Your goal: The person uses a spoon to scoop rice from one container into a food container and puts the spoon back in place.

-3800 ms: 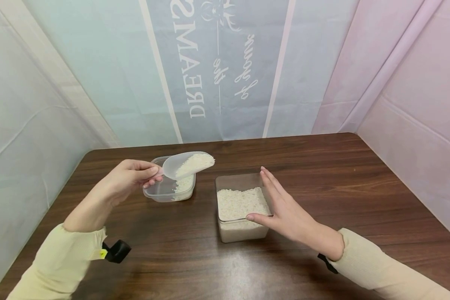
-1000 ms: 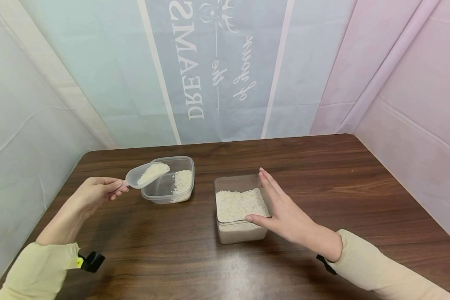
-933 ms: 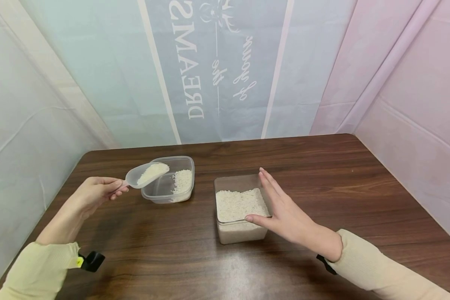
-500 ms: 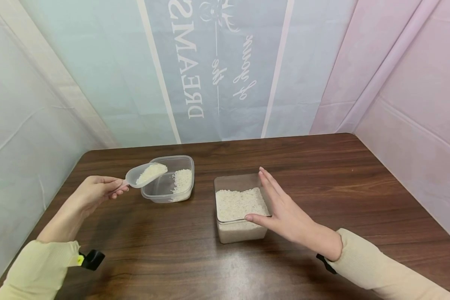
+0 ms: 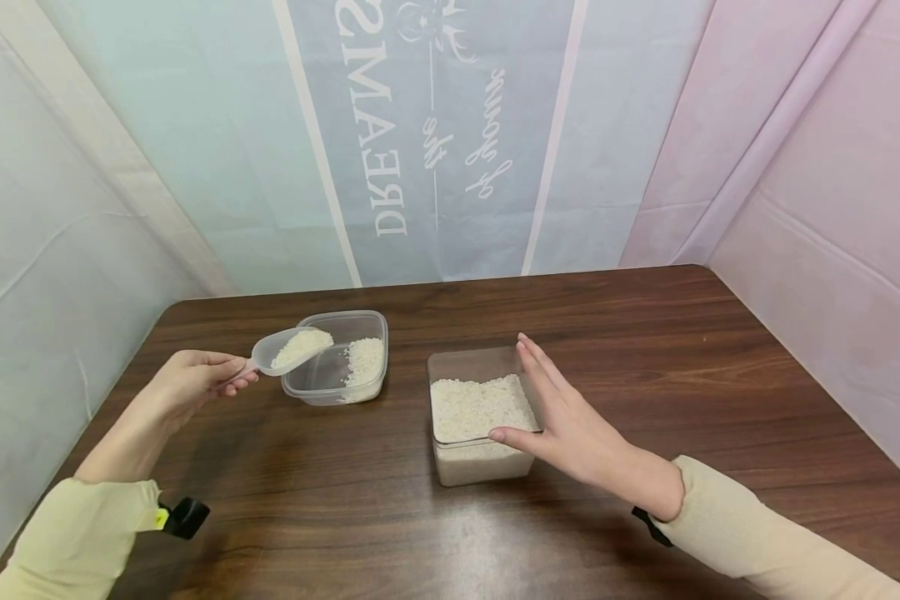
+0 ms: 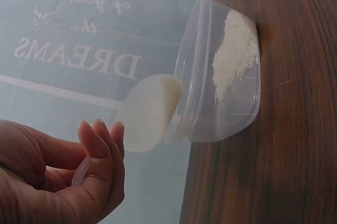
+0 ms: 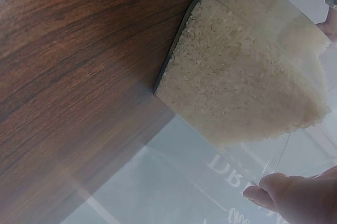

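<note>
A: What is held by the left hand [image 5: 187, 385]?

B: A small translucent plastic scoop [image 5: 288, 349], heaped with white rice, is pinched by its handle between curled fingers [image 6: 100, 153] and thumb. The scoop is held just over the near left rim of a shallow clear plastic tub with rounded corners [image 5: 335, 392], in which a small pile of rice is seen against the far wall.

A: And the right hand [image 5: 570, 429]?

B: It is laid against the right side of a deeper square clear plastic container [image 5: 480, 454], filled well up with white rice [image 7: 247, 87]. The fingers are kept straight along the wall, and the thumb is rested on the near rim; nothing is clasped.

A: Where are the two vessels placed?

B: Both are set on a dark brown wooden table [image 5: 720, 383], apart from each other, the tub to the left and further back.
</note>
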{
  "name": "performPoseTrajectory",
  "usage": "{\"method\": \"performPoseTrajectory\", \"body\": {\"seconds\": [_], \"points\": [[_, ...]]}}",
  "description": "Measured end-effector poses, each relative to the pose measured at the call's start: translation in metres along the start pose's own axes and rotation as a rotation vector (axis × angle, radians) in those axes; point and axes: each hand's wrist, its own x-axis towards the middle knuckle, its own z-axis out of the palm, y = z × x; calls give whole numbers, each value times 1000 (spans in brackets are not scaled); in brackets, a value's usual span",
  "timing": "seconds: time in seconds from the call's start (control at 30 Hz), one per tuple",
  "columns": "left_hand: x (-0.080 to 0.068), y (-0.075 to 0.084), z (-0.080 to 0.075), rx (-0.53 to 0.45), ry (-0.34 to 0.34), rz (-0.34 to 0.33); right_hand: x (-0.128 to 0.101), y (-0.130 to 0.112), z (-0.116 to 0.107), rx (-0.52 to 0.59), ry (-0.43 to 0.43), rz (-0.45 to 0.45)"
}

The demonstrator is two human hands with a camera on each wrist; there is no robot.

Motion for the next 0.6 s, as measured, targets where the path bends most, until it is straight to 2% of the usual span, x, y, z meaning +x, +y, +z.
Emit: {"method": "performPoseTrajectory", "body": {"seconds": [0.6], "points": [[1,0,0,7,8,10,0,0,1,15,-3,11]]}}
